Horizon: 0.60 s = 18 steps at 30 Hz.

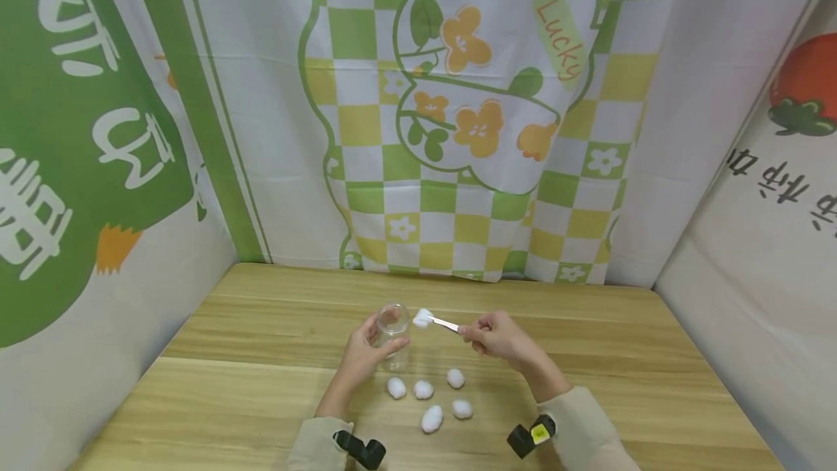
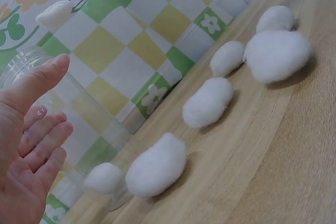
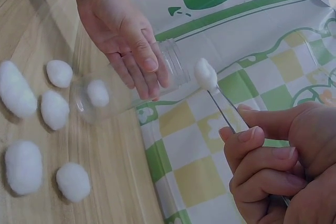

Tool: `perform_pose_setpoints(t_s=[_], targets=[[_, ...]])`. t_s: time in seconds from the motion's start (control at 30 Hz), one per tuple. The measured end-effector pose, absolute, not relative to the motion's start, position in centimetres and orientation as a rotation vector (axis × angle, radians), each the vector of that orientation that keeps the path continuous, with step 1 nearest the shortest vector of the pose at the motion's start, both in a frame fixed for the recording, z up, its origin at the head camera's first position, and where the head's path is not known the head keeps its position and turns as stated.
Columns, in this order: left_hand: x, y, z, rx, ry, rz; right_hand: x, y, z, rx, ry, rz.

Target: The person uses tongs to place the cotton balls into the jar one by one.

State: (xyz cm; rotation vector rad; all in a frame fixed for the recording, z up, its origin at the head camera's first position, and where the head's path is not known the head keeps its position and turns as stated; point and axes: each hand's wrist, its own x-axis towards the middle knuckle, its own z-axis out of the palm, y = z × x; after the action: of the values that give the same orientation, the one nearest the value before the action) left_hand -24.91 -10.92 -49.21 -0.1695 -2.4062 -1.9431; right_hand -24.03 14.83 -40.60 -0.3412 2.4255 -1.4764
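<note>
— What's in the jar [image 3: 126, 85]?
— One cotton ball [image 3: 98, 93]; left hand [image 1: 363, 355] curls round the jar, mid-table [image 1: 654, 355].
— The right hand [image 1: 498, 336]?
— Pinches tweezers [image 1: 446, 323] holding another ball [image 1: 422, 319] at the jar's mouth

The head view was bright and evenly lit, with soft light from above and only faint shadows on the wooden table [image 1: 261, 355], while its wide lens bent the cloth backdrop [image 1: 458, 129] at the edges. Both wrist views were dimmer and greyer. In the left wrist view the nearest cotton balls [image 2: 156, 166] looked slightly soft.
</note>
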Motion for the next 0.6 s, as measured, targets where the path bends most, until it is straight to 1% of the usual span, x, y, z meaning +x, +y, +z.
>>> perform_pose_setpoints(t_s=[0.6], targets=[[-24.91,-10.95,-49.53,-0.195,-2.381,-1.953,-24.18,13.88,-40.34,-0.369,2.395,-1.514]])
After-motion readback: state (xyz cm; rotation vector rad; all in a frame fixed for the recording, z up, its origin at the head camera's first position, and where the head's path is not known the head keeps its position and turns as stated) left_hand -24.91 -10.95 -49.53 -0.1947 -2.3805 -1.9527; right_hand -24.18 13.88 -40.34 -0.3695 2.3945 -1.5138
